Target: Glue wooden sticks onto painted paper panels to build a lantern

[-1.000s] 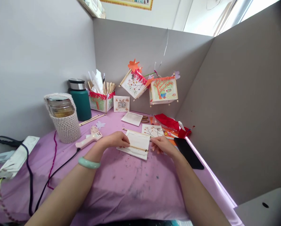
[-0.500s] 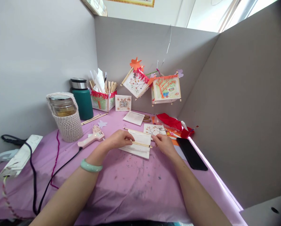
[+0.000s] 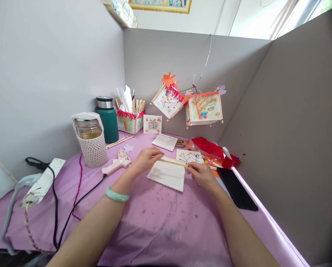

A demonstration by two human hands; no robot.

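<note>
Between my hands stretches a pair of thin wooden sticks (image 3: 175,161), lying close side by side. My left hand (image 3: 148,160), with a pale green bangle on its wrist, pinches their left end. Their right end, with a dark tip, sits between the thumb and fingers of my right hand (image 3: 201,175). Just below the sticks a white fabric panel (image 3: 166,176) lies flat on the cloth; whether they touch it I cannot tell. Behind my right hand is a white card with a branch drawing (image 3: 189,155). A pink glue gun (image 3: 117,165) rests left of my left hand.
A jar in a knitted holder (image 3: 92,146), a green flask (image 3: 107,124) and a decorated box of sticks (image 3: 129,122) stand at the left back. Painted lanterns (image 3: 205,107) hang behind. A black phone (image 3: 237,189) lies right; a power strip (image 3: 43,181) with cables lies left.
The front stick has moved away from me, off the middle of the white panel, and now lies close to the other stick. Both hands moved with it. The camera view has shifted slightly.
</note>
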